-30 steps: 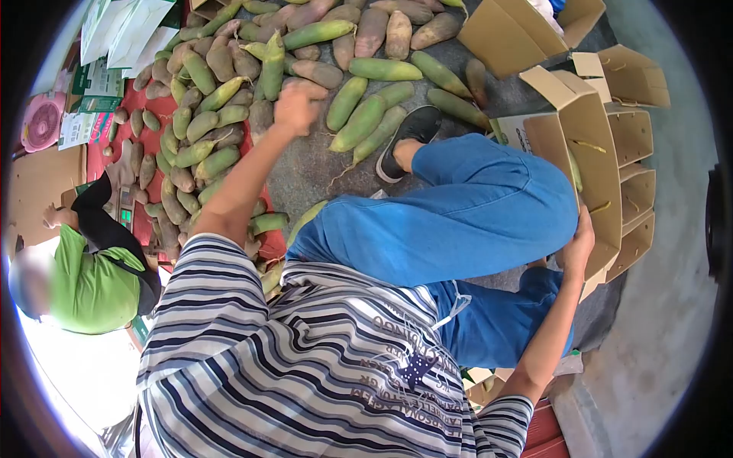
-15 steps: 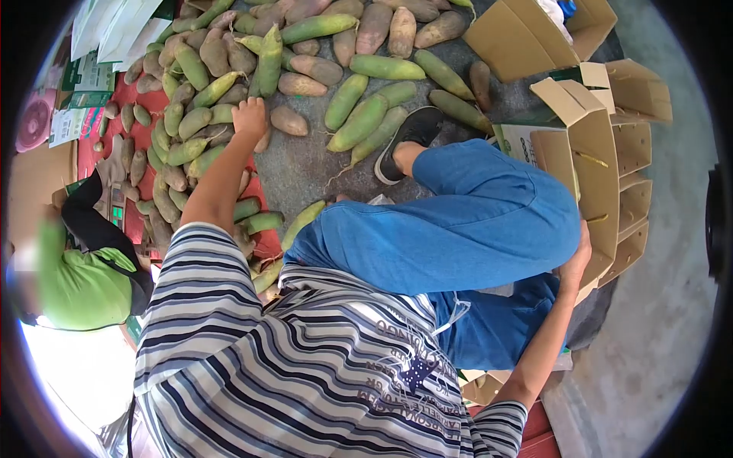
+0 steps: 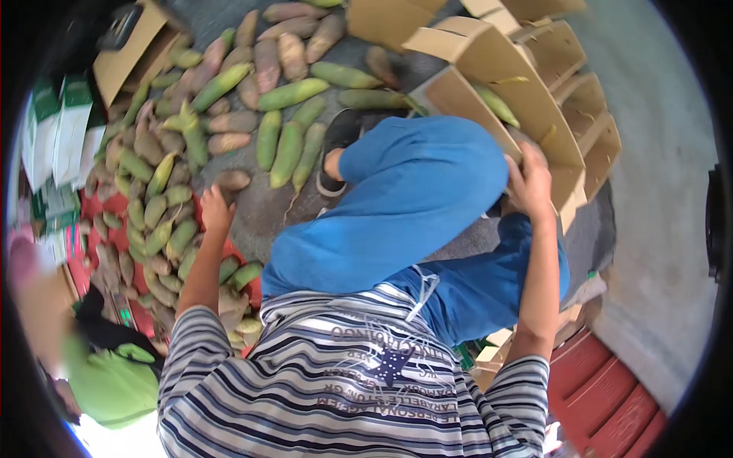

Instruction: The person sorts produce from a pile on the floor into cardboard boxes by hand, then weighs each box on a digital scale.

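My left hand (image 3: 217,211) is on the left, fingers curled at a brown-skinned radish (image 3: 232,180) above the dark floor mat. The radish is slightly blurred, and the fingers partly hide the contact. On the right, my right hand (image 3: 530,183) grips the near edge of an open cardboard box (image 3: 561,130). Inside that box lies a green radish (image 3: 496,104), and something brownish shows just above my fingers. Several long green radishes (image 3: 287,153) lie on the mat between my left hand and my shoe.
A large pile of green and brown radishes (image 3: 156,206) spreads over the mat and a red sheet on the left. More cardboard boxes (image 3: 553,49) stand at the upper right, another (image 3: 141,53) at the upper left. A person in a green top (image 3: 114,382) is at lower left.
The view has swung, shifting the scene left and down. My left hand has drawn back from the pile, and the brown radish has shifted with it. My right hand has moved up along the box edge.
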Demonstrator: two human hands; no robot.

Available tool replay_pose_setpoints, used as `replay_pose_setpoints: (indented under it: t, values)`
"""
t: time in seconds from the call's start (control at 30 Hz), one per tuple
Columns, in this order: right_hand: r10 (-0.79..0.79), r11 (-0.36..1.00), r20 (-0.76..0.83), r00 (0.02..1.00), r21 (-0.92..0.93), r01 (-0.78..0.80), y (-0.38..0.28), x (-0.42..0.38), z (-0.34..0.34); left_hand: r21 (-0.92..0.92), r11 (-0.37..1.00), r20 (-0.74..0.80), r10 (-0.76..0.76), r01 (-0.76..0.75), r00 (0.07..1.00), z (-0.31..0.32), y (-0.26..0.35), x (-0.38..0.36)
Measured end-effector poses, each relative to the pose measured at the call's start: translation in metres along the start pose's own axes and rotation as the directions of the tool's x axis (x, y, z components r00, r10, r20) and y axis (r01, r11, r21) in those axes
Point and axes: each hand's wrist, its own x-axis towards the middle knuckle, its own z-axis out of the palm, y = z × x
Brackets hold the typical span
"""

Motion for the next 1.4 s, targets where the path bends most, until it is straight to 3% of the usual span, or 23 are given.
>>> replay_pose_setpoints:
  t: [0.13,0.23,0.33,0.47,0.53,0.6,0.67,0.73,0.83,0.87,0.97,1.07,1.13,1.2,1.23,1.4]
  values:
    - [0.028,0.997,0.01,1.0,0.068,-0.029,0.011,-0.007,-0.016,-0.058,0.998,-0.022,-0.008,0.007,1.0,-0.007,-0.005,-0.003]
    - [0.207,0.978,0.255,0.945,-0.091,-0.19,0.031,-0.018,-0.034,-0.082,0.99,0.057,-0.111,0.116,0.992,-0.018,-0.008,-0.001]
    - [0.171,0.978,0.28,0.944,-0.162,-0.13,0.043,-0.027,-0.032,-0.242,0.941,0.016,-0.24,0.237,0.971,-0.04,0.005,0.003]
    - [0.165,0.975,0.288,0.943,-0.191,-0.112,0.043,-0.025,-0.03,-0.549,0.832,-0.183,-0.032,-0.075,0.983,-0.078,0.049,0.025]
    - [0.169,0.971,0.297,0.94,-0.212,-0.108,0.04,-0.023,-0.031,-0.55,0.796,-0.307,0.088,-0.252,0.948,-0.135,0.103,0.027]
    - [0.162,0.971,0.299,0.94,-0.216,-0.099,0.039,-0.022,-0.031,-0.765,0.538,-0.34,0.13,-0.354,0.931,-0.19,0.161,0.024]
    - [0.156,0.972,0.298,0.942,-0.218,-0.091,0.039,-0.021,-0.03,-0.765,0.312,-0.506,0.25,-0.563,0.826,-0.251,0.223,0.01]
    - [0.154,0.971,0.296,0.943,-0.222,-0.088,0.039,-0.022,-0.03,-0.803,0.033,-0.563,0.287,-0.595,0.775,-0.294,0.279,-0.006]
    - [0.146,0.975,0.283,0.948,-0.205,-0.09,0.042,-0.024,-0.027,-0.778,-0.18,-0.615,0.415,-0.603,0.67,-0.321,0.348,-0.009]
    - [0.147,0.975,0.283,0.948,-0.202,-0.091,0.043,-0.024,-0.026,-0.794,-0.161,-0.584,0.475,-0.587,0.659,-0.321,0.366,-0.006]
    - [0.145,0.976,0.279,0.949,-0.197,-0.091,0.045,-0.025,-0.024,-0.562,0.146,-0.609,0.593,-0.814,0.527,-0.304,0.399,0.007]
    - [0.172,0.968,0.259,0.951,-0.222,-0.115,0.045,-0.024,-0.024,-0.55,0.223,-0.482,0.703,-0.805,0.523,-0.305,0.387,-0.011]
    - [0.228,0.949,0.241,0.943,-0.272,-0.16,0.043,-0.02,-0.029,-0.513,0.21,-0.404,0.796,-0.832,0.45,-0.312,0.374,-0.029]
    - [0.121,0.969,0.278,0.953,-0.243,-0.052,0.049,-0.021,-0.021,-0.531,0.171,-0.355,0.844,-0.83,0.401,-0.318,0.368,-0.045]
    - [0.066,0.974,0.297,0.953,-0.224,0.002,0.051,-0.022,-0.017,-0.505,0.186,-0.358,0.844,-0.843,0.4,-0.317,0.367,-0.046]
    - [0.1,0.972,0.182,0.978,-0.229,-0.057,0.046,-0.024,-0.021,-0.478,0.189,-0.383,0.834,-0.858,0.397,-0.314,0.361,-0.047]
